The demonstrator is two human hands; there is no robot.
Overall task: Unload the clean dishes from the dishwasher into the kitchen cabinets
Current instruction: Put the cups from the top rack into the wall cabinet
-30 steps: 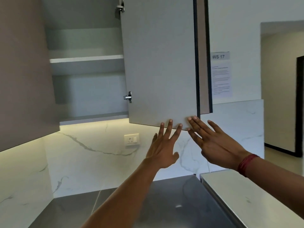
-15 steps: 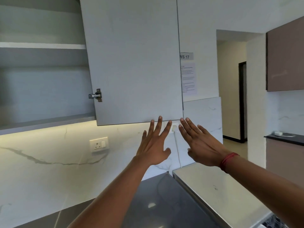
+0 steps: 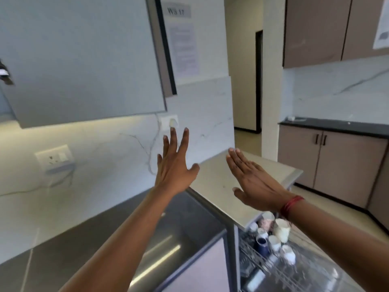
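Observation:
The grey door (image 3: 84, 60) of the upper kitchen cabinet hangs open at the top left. My left hand (image 3: 174, 163) is raised below its lower corner, fingers spread, touching nothing. My right hand (image 3: 252, 182) floats flat over the pale counter, fingers straight, with a red thread round the wrist. At the bottom right the dishwasher rack (image 3: 280, 268) is pulled out. It holds several cups, among them a cream mug (image 3: 281, 229) and a dark blue mug (image 3: 262, 245). The cabinet's shelves are out of view.
A dark steel worktop (image 3: 88, 241) runs below the marble backsplash, which has wall sockets (image 3: 55, 158). A pale counter top (image 3: 227, 184) covers the dishwasher. Across the floor stand brown base cabinets (image 3: 336, 163) under a black counter, with wall cabinets above and a doorway (image 3: 257, 79) to their left.
Both hands have left the cabinet door's lower edge and dropped away from it. My view has swung right and down, bringing the dishwasher rack with its cups into sight.

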